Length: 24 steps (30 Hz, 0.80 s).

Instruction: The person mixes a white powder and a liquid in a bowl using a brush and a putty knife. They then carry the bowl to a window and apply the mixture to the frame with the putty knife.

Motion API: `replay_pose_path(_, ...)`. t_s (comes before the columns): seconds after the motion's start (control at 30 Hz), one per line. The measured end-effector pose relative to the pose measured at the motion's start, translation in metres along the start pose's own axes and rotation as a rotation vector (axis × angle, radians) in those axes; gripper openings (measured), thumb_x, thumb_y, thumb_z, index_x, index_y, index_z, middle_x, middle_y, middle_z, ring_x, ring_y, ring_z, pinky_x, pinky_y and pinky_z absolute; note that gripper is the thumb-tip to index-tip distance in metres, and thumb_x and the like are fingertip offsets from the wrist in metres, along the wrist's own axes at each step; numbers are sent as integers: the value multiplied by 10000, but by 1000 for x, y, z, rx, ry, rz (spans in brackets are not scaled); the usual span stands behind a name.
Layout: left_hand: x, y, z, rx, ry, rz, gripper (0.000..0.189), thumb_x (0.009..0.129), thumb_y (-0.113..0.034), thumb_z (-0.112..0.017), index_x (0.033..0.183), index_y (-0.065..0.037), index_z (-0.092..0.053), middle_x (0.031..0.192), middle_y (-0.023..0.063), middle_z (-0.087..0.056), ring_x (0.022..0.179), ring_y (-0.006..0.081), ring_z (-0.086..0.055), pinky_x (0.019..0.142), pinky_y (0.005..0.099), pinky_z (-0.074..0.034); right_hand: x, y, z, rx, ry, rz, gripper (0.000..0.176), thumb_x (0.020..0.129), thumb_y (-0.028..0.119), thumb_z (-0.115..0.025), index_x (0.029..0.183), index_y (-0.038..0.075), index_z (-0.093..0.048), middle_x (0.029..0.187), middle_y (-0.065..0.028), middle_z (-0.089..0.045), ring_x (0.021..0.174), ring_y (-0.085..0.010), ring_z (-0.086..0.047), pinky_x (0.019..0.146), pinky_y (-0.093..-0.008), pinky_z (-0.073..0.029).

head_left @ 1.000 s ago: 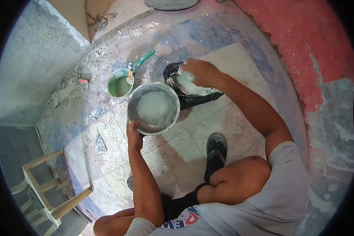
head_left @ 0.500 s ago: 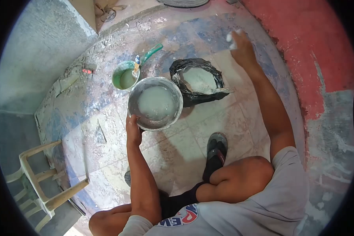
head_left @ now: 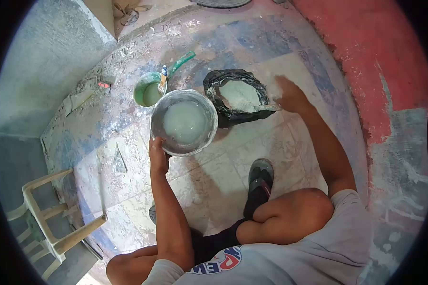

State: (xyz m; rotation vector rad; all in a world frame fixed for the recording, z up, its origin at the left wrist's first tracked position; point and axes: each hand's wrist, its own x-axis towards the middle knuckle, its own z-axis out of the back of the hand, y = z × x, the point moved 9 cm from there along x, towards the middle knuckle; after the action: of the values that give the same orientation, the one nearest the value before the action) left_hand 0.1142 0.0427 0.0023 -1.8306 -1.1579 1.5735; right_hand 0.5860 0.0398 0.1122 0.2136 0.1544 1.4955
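Far left on my feed: a pale plastic chair (head_left: 81,233), well apart from both hands. Next, a green dipper (head_left: 141,87), brush (head_left: 164,75) leaning in it, handle pointing up and right. My left hand (head_left: 158,156) is closed on the near-left rim of a grey bowl (head_left: 209,127), thumb over the edge, other fingers hidden beneath. White material (head_left: 183,121) sits mid-bowl. Bowl's right rim overlaps the black bag (head_left: 229,73) in view; contact can't be told. Bag mouth faces up, white powder (head_left: 240,94) inside, near side drawn out rightward in a fold.

Key relation: my right hand (head_left: 291,95) is just beside the bag's right edge, fingers toward it. Bag lies directly left, bowl beyond it, lower left. Right hand is the nearer to the powder. Fingers blurred: I cannot tell how far they are spread or whether they hold anything.

Room: floor tiles (head_left: 233,159) run between bag and sandal (head_left: 260,173); more floor right of that hand, up to the red surface (head_left: 337,42).
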Motion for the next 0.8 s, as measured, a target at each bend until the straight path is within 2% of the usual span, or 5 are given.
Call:
replay_pose_path(0.07,0,1,-5,-12,16,-2,283,867,-266,-540,1094,-97,-516,1041,103,-572,906,266,-627,732,427,-559,-5,14,-31,-63,326,6,523,749,247,-730,1231,112,-578,1261,-184,-557,1143,-379,-569,910,-440,-504)
replay_pose_path(0.1,0,0,-9,3,33,-6,289,867,-268,-538,1099,-98,-514,1043,105,-571,916,269,-625,737,431,-559,-19,23,-27,-155,154,80,438,764,261,-701,1173,138,-603,1075,-154,-625,1038,-362,-607,852,-464,-511)
replay_pose_path(0.33,-3,4,-24,79,72,17,319,860,-268,-522,1134,-105,-514,1059,101,-569,933,261,-612,763,422,-551,-24,16,-74,123,416,-55,417,770,114,-685,1183,109,-633,1170,-174,-641,1081,-369,-603,908,-441,-489)
replay_pose_path(0.63,0,9,-34,127,38,-41,401,852,-238,-487,1215,-71,-518,1055,84,-552,886,205,-583,706,352,-526,-19,-17,-60,390,218,-72,329,837,136,-642,1164,165,-667,1162,-136,-665,1081,-366,-608,946,-457,-442)
replay_pose_path(0.8,0,13,-49,111,84,-73,360,891,-247,-448,1196,-74,-529,1008,58,-545,848,163,-564,652,305,-500,-3,-10,-20,470,140,-9,368,849,160,-652,1164,-29,-634,1113,-246,-655,1036,-350,-638,900,-393,-486)
